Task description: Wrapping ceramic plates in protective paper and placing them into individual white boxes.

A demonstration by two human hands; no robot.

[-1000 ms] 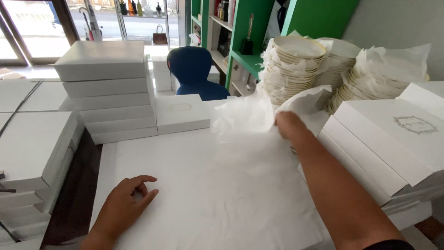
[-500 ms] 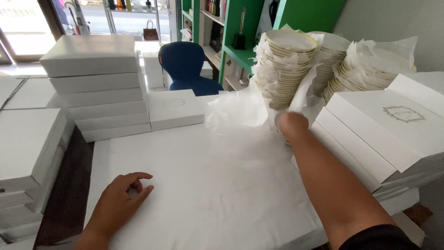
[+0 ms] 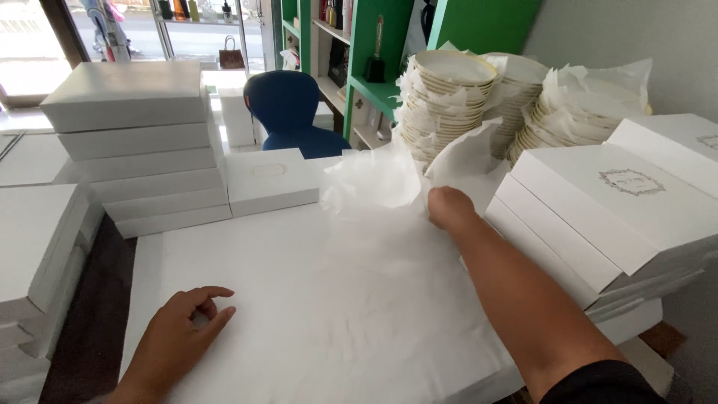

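Two hands: right hand [image 3: 449,207] pinching tissue paper [image 3: 374,183], fingertips hidden; left hand [image 3: 183,329] loosely curled on sheet [image 3: 336,314].

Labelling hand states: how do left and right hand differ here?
The left hand rests low on the flat white tissue sheet, fingers loosely curled, holding nothing. The right hand reaches far forward, closed on the crumpled far edge of white tissue paper, lifting it off the surface. The left is near the person's body; the right is by the stacked gold-rimmed plates. Both are bare and touch tissue.

Bare forearms — right arm's upper sleeve dark, nearly black.
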